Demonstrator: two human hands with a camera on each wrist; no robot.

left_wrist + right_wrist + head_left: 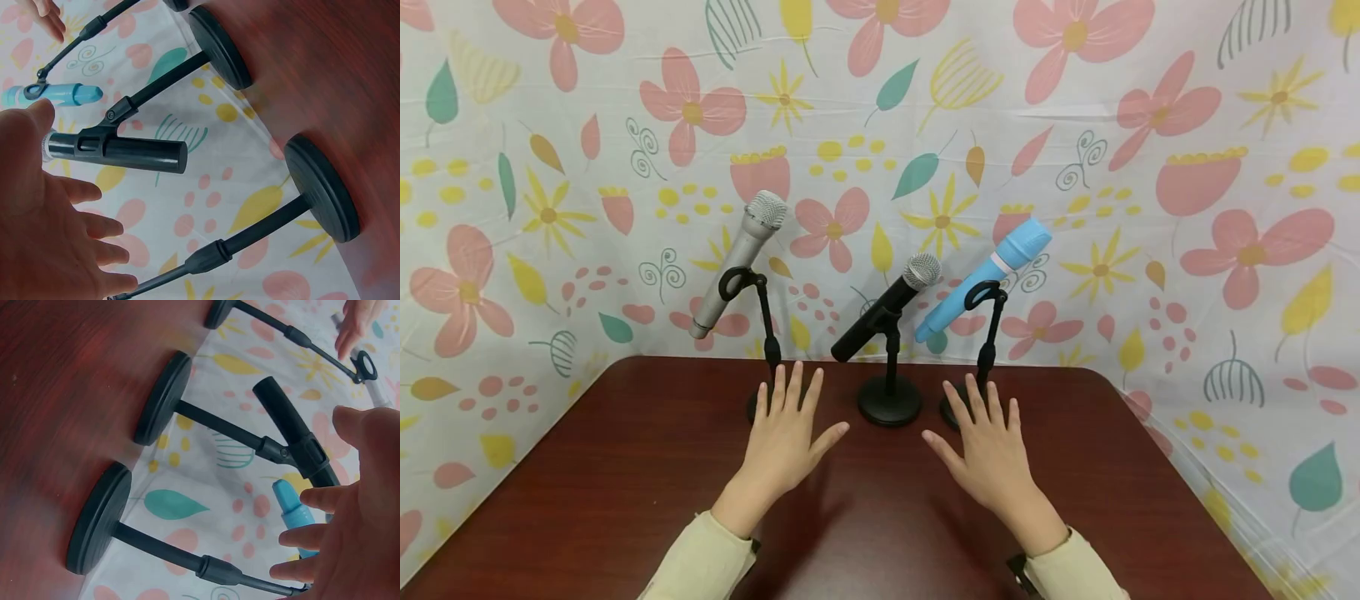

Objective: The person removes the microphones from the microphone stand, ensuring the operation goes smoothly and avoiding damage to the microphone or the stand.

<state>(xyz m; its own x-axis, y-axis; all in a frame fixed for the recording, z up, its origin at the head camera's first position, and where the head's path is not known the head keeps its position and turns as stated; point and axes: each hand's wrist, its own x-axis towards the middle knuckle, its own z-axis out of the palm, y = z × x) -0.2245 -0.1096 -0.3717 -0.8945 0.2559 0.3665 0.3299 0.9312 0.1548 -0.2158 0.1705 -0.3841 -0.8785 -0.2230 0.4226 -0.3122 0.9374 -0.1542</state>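
Note:
Both hands hold nothing. In the head view my left hand (781, 437) has its fingers straight and spread, in front of the stand that bears a silver microphone (741, 262). My right hand (988, 450) is likewise spread, before the stand that carries a light blue microphone (983, 279). Between them, farther back, a black microphone (886, 307) with a silver mesh head sits tilted in its black stand (889, 402). The left wrist view shows the left palm (37, 231) close to the camera. In the right wrist view the right palm (369, 537) appears with fingers apart.
A dark red-brown wooden table (625, 483) has the three microphone stands along its back edge. Behind and beside it hangs a white cloth (880, 133) printed with flowers and leaves. Light sleeves (703, 558) cover the forearms.

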